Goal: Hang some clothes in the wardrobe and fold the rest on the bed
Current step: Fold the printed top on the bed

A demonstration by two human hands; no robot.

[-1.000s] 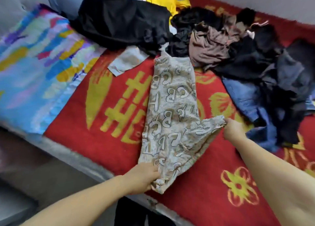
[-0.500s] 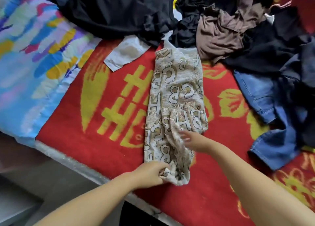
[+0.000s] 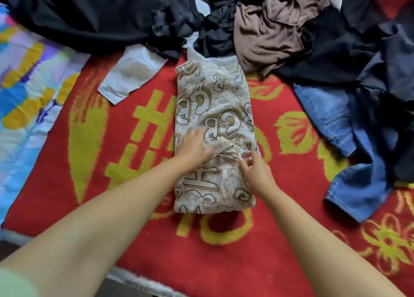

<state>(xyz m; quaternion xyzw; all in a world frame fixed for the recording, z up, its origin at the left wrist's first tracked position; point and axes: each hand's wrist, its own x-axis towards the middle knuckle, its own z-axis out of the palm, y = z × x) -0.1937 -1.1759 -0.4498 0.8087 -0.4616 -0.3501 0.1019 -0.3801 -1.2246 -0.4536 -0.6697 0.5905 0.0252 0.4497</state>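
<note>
L hand [image 3: 194, 149] lies flat, fingers straight, pressing the printed garment [image 3: 215, 108] at centre. R hand [image 3: 254, 169] w/ fingers curled, seems to pinch a fold of it, though blur hides the tips. 1 printed garment, folded to a narrow strip on the red blanket [image 3: 74, 184]. Outward: 1 grey piece [image 3: 132, 77] at 11 o'clock, 1 brown top [image 3: 268, 32] at 1, 1 pr jeans [image 3: 349, 153] at 3, black heap [image 3: 89, 17] at 11–12. Pastel cover [image 3: 22, 90] at 9.
</note>
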